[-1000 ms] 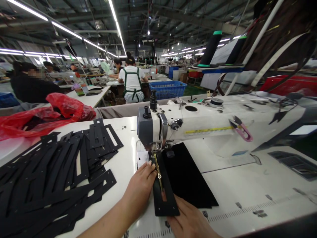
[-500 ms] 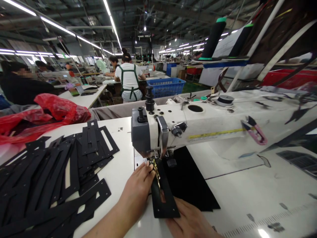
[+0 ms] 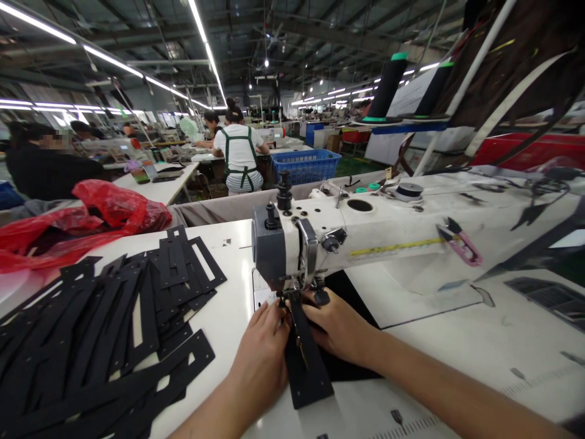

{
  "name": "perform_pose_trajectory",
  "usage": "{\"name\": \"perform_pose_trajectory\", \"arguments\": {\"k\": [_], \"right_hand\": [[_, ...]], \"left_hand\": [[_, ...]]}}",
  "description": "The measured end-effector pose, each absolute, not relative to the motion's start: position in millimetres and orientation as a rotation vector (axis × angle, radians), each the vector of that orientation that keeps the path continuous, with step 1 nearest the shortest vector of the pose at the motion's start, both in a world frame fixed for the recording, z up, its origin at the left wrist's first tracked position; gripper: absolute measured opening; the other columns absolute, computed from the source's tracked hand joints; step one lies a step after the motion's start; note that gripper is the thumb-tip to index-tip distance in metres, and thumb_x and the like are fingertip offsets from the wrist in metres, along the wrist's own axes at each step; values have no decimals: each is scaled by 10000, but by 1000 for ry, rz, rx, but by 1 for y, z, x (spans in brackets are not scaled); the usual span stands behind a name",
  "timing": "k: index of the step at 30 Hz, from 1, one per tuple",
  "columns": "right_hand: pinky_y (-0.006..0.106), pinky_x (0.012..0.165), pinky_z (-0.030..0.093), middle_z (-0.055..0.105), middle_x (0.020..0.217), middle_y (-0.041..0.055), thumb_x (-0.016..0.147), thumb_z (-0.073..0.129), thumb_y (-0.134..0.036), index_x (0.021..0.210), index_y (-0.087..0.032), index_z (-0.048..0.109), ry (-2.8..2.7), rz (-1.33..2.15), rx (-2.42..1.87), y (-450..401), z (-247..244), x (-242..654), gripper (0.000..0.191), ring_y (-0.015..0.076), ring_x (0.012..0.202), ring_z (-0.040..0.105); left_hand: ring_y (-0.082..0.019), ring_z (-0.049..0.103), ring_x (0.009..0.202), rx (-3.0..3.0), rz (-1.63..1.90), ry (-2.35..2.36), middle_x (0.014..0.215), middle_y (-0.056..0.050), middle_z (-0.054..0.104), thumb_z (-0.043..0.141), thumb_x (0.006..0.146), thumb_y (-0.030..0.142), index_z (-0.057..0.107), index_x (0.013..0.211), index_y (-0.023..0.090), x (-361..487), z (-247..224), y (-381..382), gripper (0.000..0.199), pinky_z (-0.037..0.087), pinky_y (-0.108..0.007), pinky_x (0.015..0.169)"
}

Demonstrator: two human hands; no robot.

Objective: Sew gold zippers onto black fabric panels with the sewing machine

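A black frame strip (image 3: 311, 384) with a slot and a gold-toothed zipper (image 3: 300, 347) runs up to the needle area of a white sewing machine (image 3: 292, 244). My left hand (image 3: 262, 344) pinches its left edge just in front of the presser foot. On the other side, my right hand (image 3: 340, 323) grips the strip's right edge near the foot, with some fingertips hidden. Beneath the strip and my right hand lies a larger black fabric panel (image 3: 350, 299), which reaches back under the machine arm.
Many black slotted strips (image 3: 105, 329) lie piled on the white table at left, with a red plastic bag (image 3: 119, 210) behind them. Pink-handled thread snips (image 3: 461, 244) rest against the machine arm. Thread cones (image 3: 388, 88) stand above it. A person in an apron (image 3: 240, 149) sits ahead.
My right hand has moved from the strip's near end up beside the presser foot. My left hand stays by the needle. The view has shifted slightly.
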State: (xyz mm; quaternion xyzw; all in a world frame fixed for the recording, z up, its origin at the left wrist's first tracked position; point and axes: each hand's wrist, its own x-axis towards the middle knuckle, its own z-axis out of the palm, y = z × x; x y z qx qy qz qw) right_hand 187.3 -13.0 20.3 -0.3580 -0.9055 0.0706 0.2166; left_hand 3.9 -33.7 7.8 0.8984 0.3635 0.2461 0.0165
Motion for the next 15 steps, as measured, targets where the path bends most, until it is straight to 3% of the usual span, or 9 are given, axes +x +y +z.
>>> {"name": "perform_pose_trajectory", "arguments": {"k": [4, 8, 15], "right_hand": [[314, 793, 460, 600, 946, 89, 856, 470, -120, 852, -143, 597, -2643, 233, -862, -3, 26, 186, 128, 186, 889, 567], [262, 655, 464, 621, 786, 64, 834, 459, -59, 799, -125, 591, -2527, 249, -1068, -2, 20, 183, 152, 167, 711, 585], [238, 678, 455, 648, 800, 43, 775, 538, -114, 750, -156, 621, -2232, 261, -1383, 5, -5, 176, 96, 177, 778, 610]], "left_hand": [[-309, 496, 1002, 2744, 681, 1183, 1048, -180, 522, 449, 581, 58, 564, 1010, 77, 2, 9, -36, 445, 452, -521, 863], [-311, 488, 1011, 2743, 655, 1204, 1057, -181, 524, 463, 569, 73, 575, 1002, 65, 3, 9, -36, 448, 439, -505, 880], [-312, 451, 1123, 2792, 628, 1174, 1121, -202, 511, 445, 652, 53, 515, 1155, 42, 3, 1, -37, 507, 396, -500, 943]]}}
